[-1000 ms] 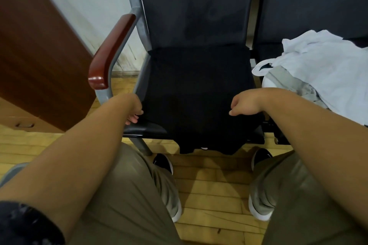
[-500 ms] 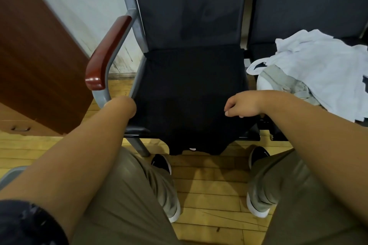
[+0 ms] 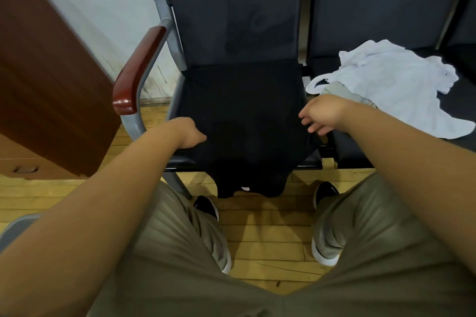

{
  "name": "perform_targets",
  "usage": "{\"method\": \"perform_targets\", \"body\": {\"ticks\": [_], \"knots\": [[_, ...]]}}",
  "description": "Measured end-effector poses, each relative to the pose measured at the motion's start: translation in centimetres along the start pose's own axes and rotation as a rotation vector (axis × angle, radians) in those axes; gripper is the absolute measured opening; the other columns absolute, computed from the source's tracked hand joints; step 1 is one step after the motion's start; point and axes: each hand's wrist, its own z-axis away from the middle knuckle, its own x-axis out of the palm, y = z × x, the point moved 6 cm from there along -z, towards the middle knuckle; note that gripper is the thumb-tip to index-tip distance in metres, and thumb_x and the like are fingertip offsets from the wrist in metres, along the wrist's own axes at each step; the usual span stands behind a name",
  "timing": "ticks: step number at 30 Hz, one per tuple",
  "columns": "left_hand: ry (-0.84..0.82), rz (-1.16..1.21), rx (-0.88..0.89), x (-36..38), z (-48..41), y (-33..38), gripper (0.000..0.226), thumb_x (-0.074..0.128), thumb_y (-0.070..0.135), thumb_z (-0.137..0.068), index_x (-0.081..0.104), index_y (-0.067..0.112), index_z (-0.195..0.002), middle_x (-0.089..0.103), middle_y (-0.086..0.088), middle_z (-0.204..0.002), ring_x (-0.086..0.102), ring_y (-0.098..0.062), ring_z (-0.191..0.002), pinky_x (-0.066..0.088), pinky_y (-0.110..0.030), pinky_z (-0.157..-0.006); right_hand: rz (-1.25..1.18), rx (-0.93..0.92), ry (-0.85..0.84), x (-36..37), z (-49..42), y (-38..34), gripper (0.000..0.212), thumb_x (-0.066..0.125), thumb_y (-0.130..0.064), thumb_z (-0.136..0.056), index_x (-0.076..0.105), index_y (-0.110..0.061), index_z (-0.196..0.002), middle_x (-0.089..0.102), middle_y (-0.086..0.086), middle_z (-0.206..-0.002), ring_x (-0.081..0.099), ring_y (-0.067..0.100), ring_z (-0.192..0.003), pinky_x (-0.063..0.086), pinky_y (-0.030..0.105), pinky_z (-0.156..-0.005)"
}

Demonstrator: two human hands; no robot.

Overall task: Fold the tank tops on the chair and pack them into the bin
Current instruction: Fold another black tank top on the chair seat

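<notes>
While right hand (image 3: 323, 113) uncurls, left hand (image 3: 189, 134) shifts

I work from a single view, the head camera, worn on the person and tilted forward and down. It faces the chair (image 3: 231, 20) straight ahead, near enough that the seat fills the middle. The person's thighs (image 3: 180, 265) crowd the near edge, and the wooden floor (image 3: 268, 226) lies directly below. The wide lens bows the far left and right.

Left grip (image 3: 190, 134) palm down, right grip (image 3: 322, 116) fingers loosely spread
</notes>
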Motion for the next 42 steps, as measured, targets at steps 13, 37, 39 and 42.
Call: {"method": "perform_targets", "body": {"ticks": [13, 37, 39, 42], "knots": [[-0.166, -0.044, 0.077, 8.5, 1.9, 2.6, 0.083, 0.061, 0.042, -0.106, 0.010, 0.036, -0.171, -0.002, -0.002, -0.179, 0.019, -0.035, -0.162, 0.028, -0.049, -0.128, 0.717, -0.171, -0.095, 6.5, 0.7, 6.1, 0.065, 0.047, -0.017, -0.105, 0.027, -0.024, -0.166, 0.020, 0.004, -0.171, 0.031, 0.041, -0.151, 0.034, 0.052, -0.123], [-0.442, 0.818, -0.252, 17.1, 3.1, -1.6, 0.059, 0.061, 0.024, -0.108, 0.033, 0.037, -0.158, 0.065, -0.012, -0.125, 0.075, -0.029, -0.103, 0.063, -0.040, -0.081, -0.373, 0.334, -0.352, 16.1, 3.3, 11.5, 0.060, 0.067, -0.049, -0.102, 0.044, -0.026, -0.153, 0.069, 0.011, -0.127, 0.074, 0.029, -0.106, 0.065, 0.044, -0.087], [-0.456, 0.908, -0.239, 17.3, 3.1, -1.5, 0.068, 0.061, 0.020, -0.108, 0.028, 0.035, -0.165, 0.064, -0.014, -0.128, 0.073, -0.026, -0.096, 0.061, -0.038, -0.076, -0.399, 0.295, -0.338, 16.3, 2.8, 11.8, 0.051, 0.067, -0.047, -0.102, 0.049, -0.027, -0.146, 0.069, 0.010, -0.126, 0.074, 0.029, -0.107, 0.064, 0.046, -0.090], [-0.472, 1.007, -0.235, 17.4, 2.9, -1.5, 0.060, 0.063, 0.014, -0.107, 0.039, 0.031, -0.159, 0.066, -0.013, -0.127, 0.068, -0.024, -0.095, 0.060, -0.038, -0.077, -0.369, 0.258, -0.331, 16.5, 2.0, 12.0, 0.048, 0.065, -0.049, -0.102, 0.051, -0.026, -0.142, 0.071, 0.009, -0.127, 0.075, 0.029, -0.106, 0.065, 0.046, -0.087]]}}
